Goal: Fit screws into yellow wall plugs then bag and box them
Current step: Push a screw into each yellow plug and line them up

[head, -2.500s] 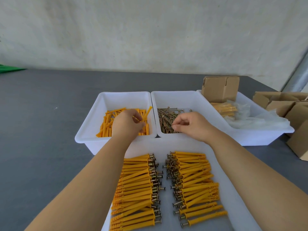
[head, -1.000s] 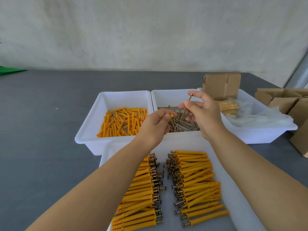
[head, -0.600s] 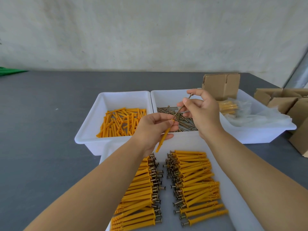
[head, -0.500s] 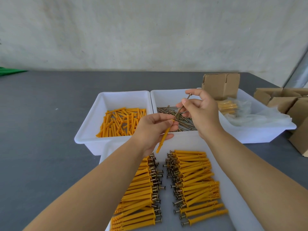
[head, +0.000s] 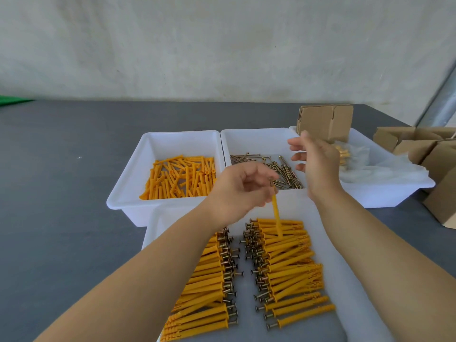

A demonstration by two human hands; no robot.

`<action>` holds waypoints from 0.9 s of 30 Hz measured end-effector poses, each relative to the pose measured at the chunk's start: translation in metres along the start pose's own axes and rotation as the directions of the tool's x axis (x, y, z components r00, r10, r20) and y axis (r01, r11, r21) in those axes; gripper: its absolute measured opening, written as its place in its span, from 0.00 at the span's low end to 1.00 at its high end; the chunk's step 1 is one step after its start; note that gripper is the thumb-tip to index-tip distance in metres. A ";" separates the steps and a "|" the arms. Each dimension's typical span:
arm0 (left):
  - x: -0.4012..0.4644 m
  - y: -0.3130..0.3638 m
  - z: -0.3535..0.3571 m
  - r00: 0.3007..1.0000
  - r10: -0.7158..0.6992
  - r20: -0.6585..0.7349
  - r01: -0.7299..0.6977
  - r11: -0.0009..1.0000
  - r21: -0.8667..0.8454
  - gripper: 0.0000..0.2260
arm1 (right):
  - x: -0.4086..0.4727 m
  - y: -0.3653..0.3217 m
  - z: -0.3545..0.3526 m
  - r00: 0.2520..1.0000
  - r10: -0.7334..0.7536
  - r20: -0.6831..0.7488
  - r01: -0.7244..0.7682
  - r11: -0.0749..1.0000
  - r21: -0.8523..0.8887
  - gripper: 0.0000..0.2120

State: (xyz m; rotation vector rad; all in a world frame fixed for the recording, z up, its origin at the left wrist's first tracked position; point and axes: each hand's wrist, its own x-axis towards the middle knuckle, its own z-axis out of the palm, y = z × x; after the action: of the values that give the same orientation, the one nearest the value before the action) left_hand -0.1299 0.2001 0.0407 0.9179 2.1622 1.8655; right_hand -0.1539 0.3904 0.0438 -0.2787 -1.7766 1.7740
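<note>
The person's left hand (head: 243,186) is pinching one yellow wall plug (head: 276,214) near its top, fingers curled round it, and the plug is hanging almost straight down with a screw head (head: 271,179) showing just above the fingertips. The right hand (head: 314,160) is hovering up and to the right of the left one, fingers apart and loosely spread, gripping nothing.

Directly below the left hand, the near tray (head: 350,287) is carrying two rows of finished plugs (head: 286,257), screw heads facing the gap between the rows. The hanging plug's tip is sitting just over the top of the right-hand row. Beyond the left hand lies the bin of bare plugs (head: 180,177); under the right hand lies the bin of loose screws (head: 278,169). Further right of that hand, cardboard boxes (head: 325,120) and a clear bag (head: 357,164) are waiting.

Judging by this, the step in hand is laying the fitted plug down. Doing it well probably means turning the plug level first, head pointing toward the centre gap, and setting it at the far end of the right row so it is lying parallel with its neighbours. Dropping it upright risks knocking the stack askew, and a half-seated screw could be slipping out, so a quick press on the head seems wise.
</note>
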 end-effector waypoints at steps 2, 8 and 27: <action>-0.002 -0.003 0.007 0.999 0.035 0.021 -0.038 0.978 0.206 0.09 | 0.002 0.003 -0.002 1.000 0.012 -0.025 -0.013 1.000 -0.004 0.14; -0.003 -0.006 0.017 1.000 0.009 0.002 -0.008 0.916 0.401 0.08 | 0.003 0.008 -0.001 0.999 -0.020 0.036 0.022 0.998 -0.066 0.13; -0.001 0.005 0.021 0.956 -0.151 0.251 -0.165 0.429 0.888 0.07 | 0.007 0.020 -0.001 0.992 -0.061 0.114 0.087 0.968 -0.235 0.10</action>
State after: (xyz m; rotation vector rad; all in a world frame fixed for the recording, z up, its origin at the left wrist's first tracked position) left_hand -0.1169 0.2179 0.0407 1.2149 2.8849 0.2734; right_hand -0.1641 0.3968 0.0267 -0.2154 -2.0535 1.5477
